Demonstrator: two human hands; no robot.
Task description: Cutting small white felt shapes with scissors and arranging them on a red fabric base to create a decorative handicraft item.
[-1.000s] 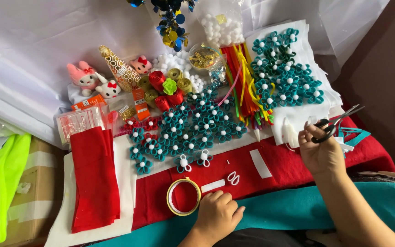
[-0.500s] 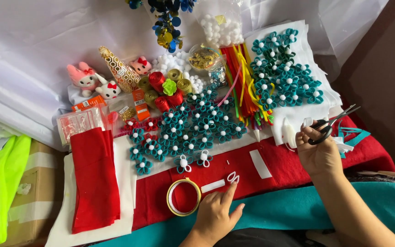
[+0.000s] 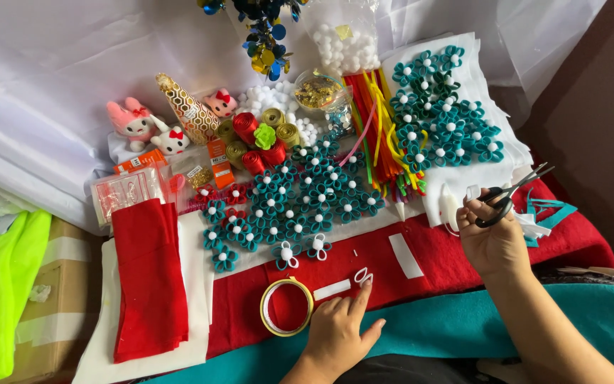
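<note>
The left hand (image 3: 335, 331) has slid forward, fingers apart, onto the white loop (image 3: 362, 275); the right hand (image 3: 493, 238) stays clamped on the scissors (image 3: 509, 195).

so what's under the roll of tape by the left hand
The roll of tape lies flat on red felt, which shows through its centre. Teal fabric lies nearer. Whatever is beneath the felt is covered.

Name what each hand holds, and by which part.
Right hand holds black scissors by the handle loops. Left hand holds nothing; its fingertip touches a small white loop.
</note>
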